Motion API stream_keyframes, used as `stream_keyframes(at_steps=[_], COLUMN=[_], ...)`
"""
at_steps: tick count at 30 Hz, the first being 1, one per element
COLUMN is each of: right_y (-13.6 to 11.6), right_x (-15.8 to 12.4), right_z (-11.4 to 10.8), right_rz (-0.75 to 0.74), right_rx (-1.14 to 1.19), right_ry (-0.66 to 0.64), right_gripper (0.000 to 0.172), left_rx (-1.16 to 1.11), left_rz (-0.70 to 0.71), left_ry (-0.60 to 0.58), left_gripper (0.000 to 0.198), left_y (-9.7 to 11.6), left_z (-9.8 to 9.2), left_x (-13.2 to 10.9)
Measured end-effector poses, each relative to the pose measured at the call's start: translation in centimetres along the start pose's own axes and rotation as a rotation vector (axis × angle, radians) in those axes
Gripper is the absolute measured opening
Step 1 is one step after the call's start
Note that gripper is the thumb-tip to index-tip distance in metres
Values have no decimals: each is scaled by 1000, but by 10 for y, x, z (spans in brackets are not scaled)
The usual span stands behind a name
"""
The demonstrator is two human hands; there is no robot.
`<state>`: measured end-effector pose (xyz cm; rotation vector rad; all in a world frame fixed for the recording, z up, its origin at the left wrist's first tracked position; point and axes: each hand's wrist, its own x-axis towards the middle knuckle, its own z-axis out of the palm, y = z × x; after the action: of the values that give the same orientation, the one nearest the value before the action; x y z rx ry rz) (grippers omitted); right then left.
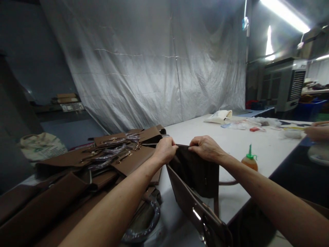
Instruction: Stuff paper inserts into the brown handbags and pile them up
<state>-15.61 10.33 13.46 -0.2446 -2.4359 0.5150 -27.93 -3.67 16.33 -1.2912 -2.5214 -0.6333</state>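
Note:
A brown leather handbag [195,178] stands open in front of me on the white table [257,151]. My left hand [166,150] is closed on the left end of the bag's top edge. My right hand [205,148] is closed on the same edge a little to the right. The two hands hold the dark lining up between them. The bag's near flap with a shiny metal clasp [197,214] hangs toward me.
A pile of brown bags and flaps with plastic-wrapped handles [113,154] lies at the left. An orange glue bottle with a green tip [250,160] stands right of the bag. Another person's hand [318,130] rests at the far right. A grey tarp hangs behind.

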Motion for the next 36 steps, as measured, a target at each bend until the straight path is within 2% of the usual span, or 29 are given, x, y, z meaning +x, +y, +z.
stream_keyframes(at_steps=[11, 16, 19, 23, 25, 28, 36], right_y=[-4, -12, -15, -11, -6, 3, 8], right_x=[-3, 9, 17, 13, 6, -3, -7], right_z=[-4, 0, 0, -15, -25, -33, -34], right_rz=[10, -38, -66, 17, 48, 95, 112], right_rx=[-43, -196, -232, -185, -156, -96, -29], right_ry=[-9, -55, -81, -114, -122, -139, -178], right_gripper=[15, 23, 23, 17, 16, 16, 20], left_rx=[66, 34, -35, -116, -143, -193, -194], left_rz=[24, 62, 83, 258, 353, 357, 374], left_ry=[-8, -16, -61, -141, -190, -215, -144], left_gripper=[12, 13, 16, 47, 54, 48, 23], left_y=[-1, 0, 3, 3, 1, -2, 1], left_z=[1, 3, 0, -9, -12, -10, 2], left_x=[3, 5, 5, 0, -3, -3, 5])
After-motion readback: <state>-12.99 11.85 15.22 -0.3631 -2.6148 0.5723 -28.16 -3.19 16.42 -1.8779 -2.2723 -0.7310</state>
